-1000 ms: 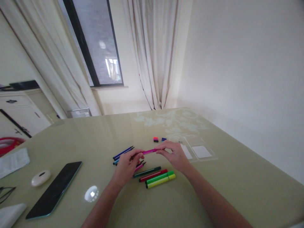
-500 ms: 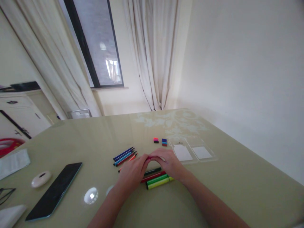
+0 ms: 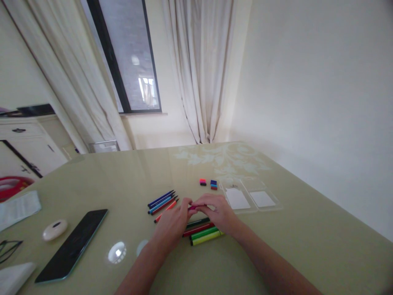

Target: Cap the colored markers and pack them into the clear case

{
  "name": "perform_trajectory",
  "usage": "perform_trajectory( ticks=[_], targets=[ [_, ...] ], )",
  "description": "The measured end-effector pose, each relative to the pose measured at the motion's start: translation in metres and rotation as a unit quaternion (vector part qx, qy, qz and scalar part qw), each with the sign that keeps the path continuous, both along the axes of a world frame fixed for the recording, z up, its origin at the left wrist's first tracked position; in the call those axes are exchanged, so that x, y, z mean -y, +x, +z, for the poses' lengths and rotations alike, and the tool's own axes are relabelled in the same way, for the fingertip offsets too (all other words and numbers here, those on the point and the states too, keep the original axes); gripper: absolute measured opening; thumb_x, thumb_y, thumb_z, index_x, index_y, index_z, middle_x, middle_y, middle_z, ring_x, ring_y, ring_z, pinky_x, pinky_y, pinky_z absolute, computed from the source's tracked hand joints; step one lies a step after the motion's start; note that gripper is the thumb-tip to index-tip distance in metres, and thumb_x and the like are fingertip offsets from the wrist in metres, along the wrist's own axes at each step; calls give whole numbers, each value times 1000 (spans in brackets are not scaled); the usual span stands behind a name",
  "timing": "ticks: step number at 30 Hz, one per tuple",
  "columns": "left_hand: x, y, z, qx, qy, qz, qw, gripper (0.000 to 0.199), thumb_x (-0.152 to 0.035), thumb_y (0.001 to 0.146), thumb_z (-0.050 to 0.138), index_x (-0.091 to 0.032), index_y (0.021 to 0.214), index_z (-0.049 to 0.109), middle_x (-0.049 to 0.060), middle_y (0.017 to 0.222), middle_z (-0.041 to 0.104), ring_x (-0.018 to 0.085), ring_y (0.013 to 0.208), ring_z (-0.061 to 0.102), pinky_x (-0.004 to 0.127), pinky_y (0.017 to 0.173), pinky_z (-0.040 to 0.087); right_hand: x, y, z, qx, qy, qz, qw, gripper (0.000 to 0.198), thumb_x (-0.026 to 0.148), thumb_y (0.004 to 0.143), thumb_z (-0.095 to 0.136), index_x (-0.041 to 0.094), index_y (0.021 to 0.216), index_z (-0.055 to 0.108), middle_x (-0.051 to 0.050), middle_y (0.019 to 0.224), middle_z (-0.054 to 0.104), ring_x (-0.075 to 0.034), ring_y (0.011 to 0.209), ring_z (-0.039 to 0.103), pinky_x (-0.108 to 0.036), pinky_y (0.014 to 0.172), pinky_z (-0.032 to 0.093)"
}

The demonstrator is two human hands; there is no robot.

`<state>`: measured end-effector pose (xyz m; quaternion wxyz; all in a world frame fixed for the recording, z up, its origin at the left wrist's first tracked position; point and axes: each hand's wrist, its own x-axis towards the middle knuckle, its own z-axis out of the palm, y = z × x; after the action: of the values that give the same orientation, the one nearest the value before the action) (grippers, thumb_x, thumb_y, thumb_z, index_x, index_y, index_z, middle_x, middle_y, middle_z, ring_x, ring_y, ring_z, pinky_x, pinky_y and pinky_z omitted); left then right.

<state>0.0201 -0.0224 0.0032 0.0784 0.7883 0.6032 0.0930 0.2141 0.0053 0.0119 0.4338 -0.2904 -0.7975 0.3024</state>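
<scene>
Left hand (image 3: 172,222) and right hand (image 3: 219,212) pinch a magenta marker (image 3: 193,207) between thumbs and fingers, above the table just beyond a dark green marker (image 3: 198,222); most of its barrel is hidden by the fingers. Judged risk: an uneven pull or twist between the two pinches could slip the smooth barrel loose. A dropped marker might then roll into the yellow marker's (image 3: 205,237) row or the tip-bared markers (image 3: 162,203) and scatter them.

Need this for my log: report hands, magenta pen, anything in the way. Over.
Left hand and right hand both gripping magenta pen. Most of it hidden by fingers. No blockage visible; red marker lies partly behind right hand.
</scene>
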Motion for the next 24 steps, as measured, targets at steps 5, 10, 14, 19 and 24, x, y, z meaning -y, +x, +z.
perform_trajectory(
  ticks=[5, 10, 14, 19, 24],
  targets=[
    [0, 2, -1, 7, -17, -8, 1000, 26, -33, 108, 39, -22, 125, 56, 8, 100, 77, 24, 89, 75, 26, 63, 42, 1, -1, 0, 14, 2, 3, 1000, 20, 37, 99, 65, 27, 101, 82, -4, 89, 79, -19, 81, 73, -29, 77, 56],
    [5, 10, -1, 17, 6, 3, 1000, 31, -31, 110, 30, -21, 123, 56, 8, 98, 74, 23, 85, 72, 27, 63, 43, -6, 4, 2, 18, -28, -34, 999, 14, 33, 96, 69, 26, 100, 80, -2, 94, 80, -19, 87, 73, -30, 82, 55],
    [10, 17, -3, 20, 46, -65, 997, 27, -27, 108, 38, -21, 111, 64, 9, 106, 70, 21, 93, 68, 27, 73, 48, -27, 25, -3, 10, -35, -189, 981, 25, 29, 103, 53, 24, 113, 75, -5, 109, 77, -21, 99, 71, -33, 89, 54],
    [12, 22, -7, 17, 53, -120, 991, 25, -30, 105, 48, -22, 102, 71, 8, 105, 67, 21, 92, 65, 29, 76, 50, -45, 44, -22, 229, 30, -336, 913, 23, 18, 99, 55, 19, 109, 75, -11, 110, 73, -27, 106, 64, -40, 95, 47],
    [15, 23, -4, 48, 46, -132, 989, 22, -32, 102, 53, -24, 106, 74, 8, 101, 70, 26, 95, 67, 35, 81, 51, -41, 37, -30, 339, 59, -330, 879, 16, 20, 96, 61, 22, 104, 75, -10, 114, 69, -27, 109, 60, -39, 93, 43]
  ],
)
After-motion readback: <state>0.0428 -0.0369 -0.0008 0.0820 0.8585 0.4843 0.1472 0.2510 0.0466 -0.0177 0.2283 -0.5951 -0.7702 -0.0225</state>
